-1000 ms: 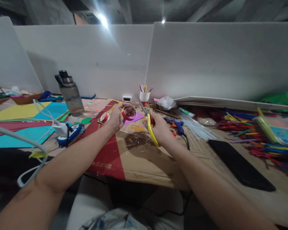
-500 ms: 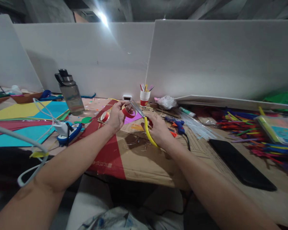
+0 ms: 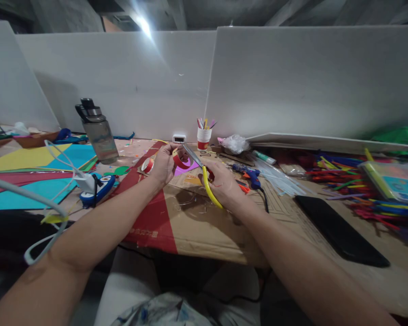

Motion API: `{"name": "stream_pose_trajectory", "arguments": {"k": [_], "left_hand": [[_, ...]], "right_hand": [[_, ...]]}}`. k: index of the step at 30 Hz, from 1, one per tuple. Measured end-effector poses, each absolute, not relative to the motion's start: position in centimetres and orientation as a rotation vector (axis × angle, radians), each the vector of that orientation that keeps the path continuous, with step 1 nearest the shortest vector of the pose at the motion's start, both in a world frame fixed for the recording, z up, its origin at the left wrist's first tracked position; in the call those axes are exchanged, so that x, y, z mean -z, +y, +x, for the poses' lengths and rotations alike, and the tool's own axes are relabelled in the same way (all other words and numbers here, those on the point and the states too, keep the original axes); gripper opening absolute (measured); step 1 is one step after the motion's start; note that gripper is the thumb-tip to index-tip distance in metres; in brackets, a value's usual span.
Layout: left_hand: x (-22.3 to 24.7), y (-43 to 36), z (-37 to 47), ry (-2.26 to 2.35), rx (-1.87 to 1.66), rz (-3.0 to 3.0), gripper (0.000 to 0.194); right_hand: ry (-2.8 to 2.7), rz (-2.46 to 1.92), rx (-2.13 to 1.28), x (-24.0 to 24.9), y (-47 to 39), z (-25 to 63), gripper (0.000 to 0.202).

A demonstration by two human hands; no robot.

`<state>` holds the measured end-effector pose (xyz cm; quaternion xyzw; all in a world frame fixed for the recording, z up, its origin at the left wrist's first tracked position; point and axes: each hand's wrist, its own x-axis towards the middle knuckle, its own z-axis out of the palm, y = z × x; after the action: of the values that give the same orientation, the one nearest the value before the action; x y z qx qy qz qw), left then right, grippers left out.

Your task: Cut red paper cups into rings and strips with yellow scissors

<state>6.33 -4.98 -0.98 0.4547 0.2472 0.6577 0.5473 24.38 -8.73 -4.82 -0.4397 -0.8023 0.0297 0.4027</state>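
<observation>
A curled red paper strip or ring [image 3: 181, 161] is held in my left hand [image 3: 165, 165], its fingers closed on the upper edge. In my right hand [image 3: 221, 182] are scissors with yellow handles [image 3: 209, 190], their metal blades pointing up and left toward the red ring. The blade tips are close to my left fingers; whether they touch the paper is too small to tell. Another red and white ring [image 3: 147, 165] lies left of my left hand. A purple sheet [image 3: 186, 166] lies under and behind the hands on the cardboard [image 3: 204, 235].
A water bottle [image 3: 100, 133] and blue power strip [image 3: 98, 191] stand left, near coloured sheets [image 3: 27, 192] and a white cable. A paper cup of pens [image 3: 204, 137] is behind. To the right are a blue glue gun [image 3: 253, 178], black phone [image 3: 342, 231] and pipe cleaners [image 3: 336, 179].
The whole view has shifted very slightly. My hands hold the same things, and the scissors have barely moved beside the red ring.
</observation>
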Motion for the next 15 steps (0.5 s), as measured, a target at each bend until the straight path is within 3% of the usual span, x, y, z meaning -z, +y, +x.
{"name": "stream_pose_trajectory", "arguments": {"k": [15], "left_hand": [[1.49,-4.18,5.7,0.501,-1.48,1.131,0.022]], "right_hand": [[-2.056,-1.122,-0.089,4.32,-8.85,24.16,0.026]]}}
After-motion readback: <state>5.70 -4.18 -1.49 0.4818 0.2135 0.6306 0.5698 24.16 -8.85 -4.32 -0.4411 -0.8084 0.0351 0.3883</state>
